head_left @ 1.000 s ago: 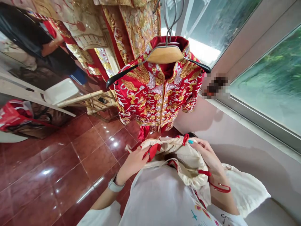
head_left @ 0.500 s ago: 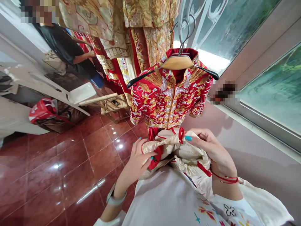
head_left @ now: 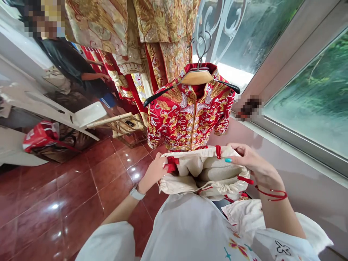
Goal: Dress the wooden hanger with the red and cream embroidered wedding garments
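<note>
In front of my body, a skirt with a cream gathered waistband is spread wide, its pale lining showing inside. Red ribbon loops hang from the band. My left hand is closed around the band's left end, with part of its fingers hidden by the cloth. At the other end my right hand pinches the band, thumb on top near a red loop. Just beyond hangs a red embroidered jacket with gold and silver patterns, on a hanger with a wooden middle and black arms.
Gold embroidered garments hang behind the jacket. A bamboo rack, a white chair and a red bag stand to the left. A person in dark clothes is at far left. Windows line the right.
My hands have moved apart, and the bunched waistband is now stretched into a wide opening. My left hand has shifted left to the band's end. The view has shifted slightly.
</note>
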Action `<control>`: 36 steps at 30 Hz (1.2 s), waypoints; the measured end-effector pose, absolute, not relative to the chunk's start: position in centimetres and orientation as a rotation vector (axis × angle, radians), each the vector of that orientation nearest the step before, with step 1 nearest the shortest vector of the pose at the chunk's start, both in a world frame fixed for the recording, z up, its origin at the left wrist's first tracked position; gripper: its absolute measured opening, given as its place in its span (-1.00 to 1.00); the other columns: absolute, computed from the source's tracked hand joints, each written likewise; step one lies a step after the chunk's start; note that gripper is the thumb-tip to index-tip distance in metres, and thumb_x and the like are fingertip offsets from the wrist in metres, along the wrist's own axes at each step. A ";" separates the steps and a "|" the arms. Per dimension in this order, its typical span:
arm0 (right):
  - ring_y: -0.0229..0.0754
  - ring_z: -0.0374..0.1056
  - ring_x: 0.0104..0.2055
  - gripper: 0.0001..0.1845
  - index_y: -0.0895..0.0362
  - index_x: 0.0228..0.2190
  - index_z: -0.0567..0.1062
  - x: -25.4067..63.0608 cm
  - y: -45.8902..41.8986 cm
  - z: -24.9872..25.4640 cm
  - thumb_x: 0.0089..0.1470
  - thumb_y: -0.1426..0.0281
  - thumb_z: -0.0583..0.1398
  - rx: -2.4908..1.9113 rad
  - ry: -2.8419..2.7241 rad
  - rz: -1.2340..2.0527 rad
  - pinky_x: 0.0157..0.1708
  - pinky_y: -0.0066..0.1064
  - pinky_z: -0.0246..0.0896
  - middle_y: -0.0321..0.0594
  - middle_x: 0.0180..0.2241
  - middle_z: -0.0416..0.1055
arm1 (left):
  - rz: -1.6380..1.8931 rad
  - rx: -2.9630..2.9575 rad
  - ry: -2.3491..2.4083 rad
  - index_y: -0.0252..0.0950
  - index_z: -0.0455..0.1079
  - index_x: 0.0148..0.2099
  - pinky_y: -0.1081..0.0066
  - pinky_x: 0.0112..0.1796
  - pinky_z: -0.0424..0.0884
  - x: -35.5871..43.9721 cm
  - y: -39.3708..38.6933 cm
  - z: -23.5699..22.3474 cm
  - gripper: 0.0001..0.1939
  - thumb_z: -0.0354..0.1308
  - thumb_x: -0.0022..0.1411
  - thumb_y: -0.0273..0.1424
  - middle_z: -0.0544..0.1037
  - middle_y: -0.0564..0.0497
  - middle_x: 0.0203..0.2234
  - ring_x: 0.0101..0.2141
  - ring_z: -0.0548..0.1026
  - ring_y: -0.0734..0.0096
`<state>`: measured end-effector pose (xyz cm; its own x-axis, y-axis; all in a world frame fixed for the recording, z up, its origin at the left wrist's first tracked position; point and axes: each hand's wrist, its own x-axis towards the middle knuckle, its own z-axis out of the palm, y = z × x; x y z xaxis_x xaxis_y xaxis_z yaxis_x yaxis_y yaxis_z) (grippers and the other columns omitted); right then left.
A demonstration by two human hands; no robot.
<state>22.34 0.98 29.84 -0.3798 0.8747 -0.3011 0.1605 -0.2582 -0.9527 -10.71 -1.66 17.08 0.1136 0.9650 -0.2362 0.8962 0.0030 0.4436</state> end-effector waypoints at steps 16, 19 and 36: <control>-0.10 0.41 -0.20 -0.15 0.07 0.20 0.32 23.8 7.9 24.9 -0.22 0.50 0.13 -1.303 -1.909 0.704 -0.19 -0.29 0.31 -0.12 -0.16 0.51 | 0.487 2.264 1.892 -0.36 0.42 -0.35 0.20 0.02 0.39 -14.9 7.8 32.0 -0.86 0.03 0.08 -0.56 0.39 -0.07 -0.15 -0.13 0.43 0.24; -0.10 0.44 -0.27 0.05 0.11 0.37 0.04 24.0 10.8 22.2 -0.23 0.52 0.08 -1.430 -1.747 0.652 -0.16 -0.24 0.33 -0.17 -0.29 0.57 | 0.207 2.337 1.945 -0.31 0.53 -0.16 0.26 -0.13 0.44 -15.0 9.0 31.5 -0.68 0.03 0.08 -0.60 0.41 -0.07 -0.04 -0.18 0.47 0.24; 0.03 0.49 -0.26 -0.32 0.13 0.01 0.21 20.7 21.4 27.1 -0.27 0.51 0.08 -1.323 -1.440 0.492 -0.22 -0.16 0.37 -0.11 -0.38 0.53 | 0.093 2.692 1.969 -0.16 0.53 0.10 0.16 0.02 0.41 -18.9 15.5 21.8 -0.47 -0.06 0.25 -0.65 0.46 -0.17 0.12 0.03 0.43 0.10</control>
